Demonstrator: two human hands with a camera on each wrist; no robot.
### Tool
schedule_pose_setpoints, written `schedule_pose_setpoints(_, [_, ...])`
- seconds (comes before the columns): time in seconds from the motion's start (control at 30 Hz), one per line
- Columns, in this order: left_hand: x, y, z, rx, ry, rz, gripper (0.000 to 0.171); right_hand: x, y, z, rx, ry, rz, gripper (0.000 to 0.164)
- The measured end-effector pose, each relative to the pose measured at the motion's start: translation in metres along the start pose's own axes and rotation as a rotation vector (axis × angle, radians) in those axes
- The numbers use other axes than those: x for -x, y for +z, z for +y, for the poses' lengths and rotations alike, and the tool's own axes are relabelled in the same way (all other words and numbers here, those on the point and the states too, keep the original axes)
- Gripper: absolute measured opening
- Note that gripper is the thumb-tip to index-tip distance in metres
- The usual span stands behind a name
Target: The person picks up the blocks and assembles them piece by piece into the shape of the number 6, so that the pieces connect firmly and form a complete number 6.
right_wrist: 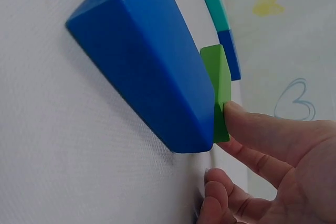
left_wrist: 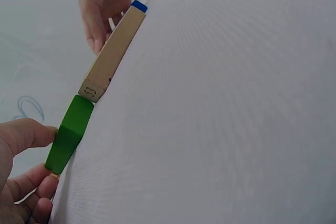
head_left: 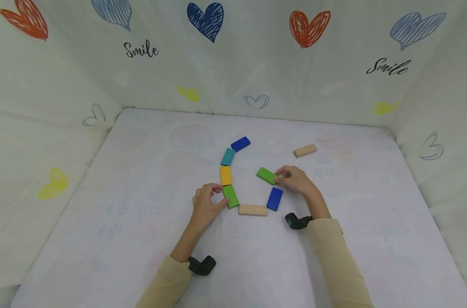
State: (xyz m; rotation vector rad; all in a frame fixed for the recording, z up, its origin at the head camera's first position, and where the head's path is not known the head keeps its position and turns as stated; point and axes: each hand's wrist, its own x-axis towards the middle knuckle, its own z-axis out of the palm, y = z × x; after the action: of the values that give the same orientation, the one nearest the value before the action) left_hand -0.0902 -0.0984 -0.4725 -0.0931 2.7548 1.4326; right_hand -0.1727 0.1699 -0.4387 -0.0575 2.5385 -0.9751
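The left hand pinches a left green block between thumb and finger; that block lies just right of the hand, long axis running mostly away from the person. Beyond the left fingers, a yellow block, a teal block and a far blue block continue as a curve bending rightward. Between the hands, on the person's side, a wooden block lies crosswise, its left end at the left green block and its right end at a near blue block.

Governing relation: the right green block lies immediately left of the right hand, which is the nearer hand and pinches its near end. Its long axis slants from those fingers toward the far left. That end sits just beyond the near blue block; contact cannot be confirmed.

Room: bare tabletop lies between the hands, inside the curve. Beyond the right hand, a loose wooden block stands well apart from the row. The table's far edge is well beyond both hands.
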Motion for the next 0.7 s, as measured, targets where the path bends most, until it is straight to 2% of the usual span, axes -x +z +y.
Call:
schedule_pose_setpoints(0.33, [0.0002,-0.0009,0.0021,0.008,0.001,0.003,0.038,0.0005,-0.0022,0.0008,0.006,-0.017,-0.023,0.033])
schedule_pose_setpoints(0.7, [0.0002,-0.0006,0.0024,0.015,0.001,0.003,0.038,0.0009,-0.005,0.0065,-0.053,-0.039,-0.057,0.03])
